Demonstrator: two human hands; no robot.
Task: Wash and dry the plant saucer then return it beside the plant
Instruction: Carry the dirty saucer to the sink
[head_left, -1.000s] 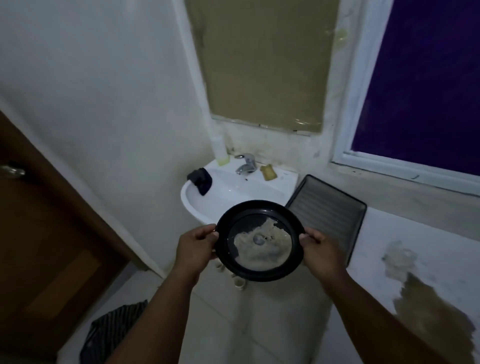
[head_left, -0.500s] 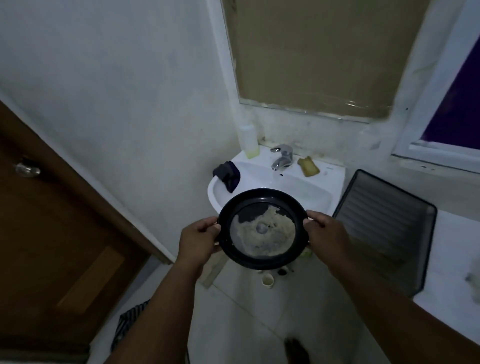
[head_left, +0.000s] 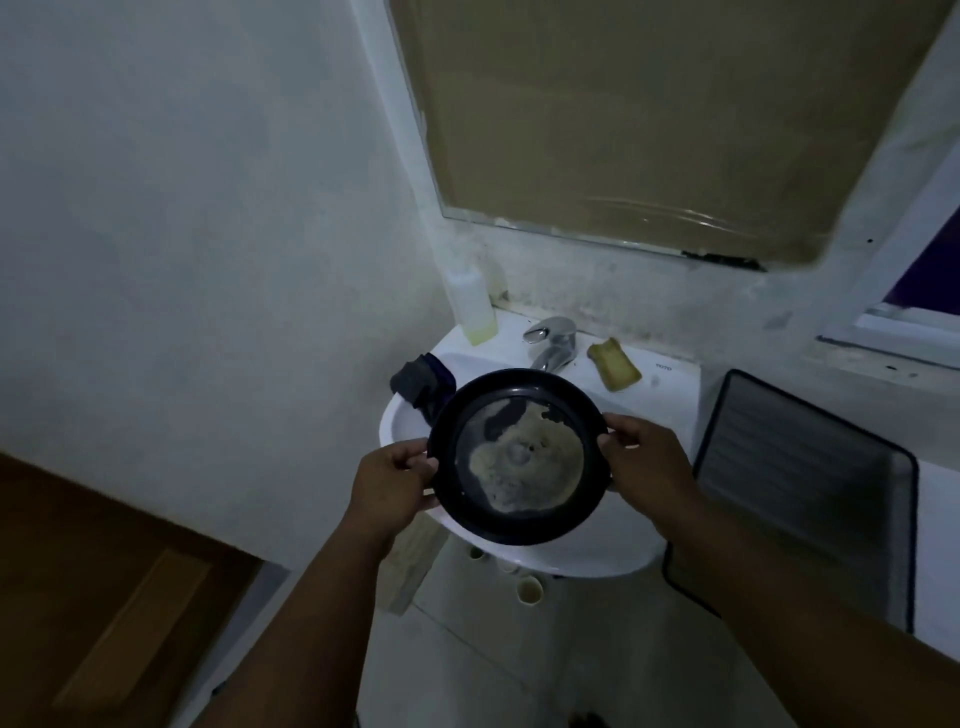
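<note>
A round black plant saucer (head_left: 519, 525) with a pale crust of dried dirt inside is held level over the front of a white sink (head_left: 571, 561). My left hand (head_left: 387, 488) grips its left rim with thumb on top and fingers under. My right hand (head_left: 649, 467) grips the right rim the same way. A chrome tap (head_left: 553, 343) stands at the back of the sink, just beyond the saucer. A yellow sponge (head_left: 613, 364) lies to the tap's right. A dark cloth (head_left: 421, 382) hangs over the sink's left rim. No plant is in view.
A plastic bottle with yellowish liquid (head_left: 470, 301) stands on the sink's back left corner. A black ribbed tray (head_left: 800, 478) lies on the white counter to the right. A brown door (head_left: 104, 597) is at lower left. A covered mirror hangs above the sink.
I have come closer to the sink with the saucer held in both hands. The saucer now hangs over the basin's front, and the view has swung left and down.
</note>
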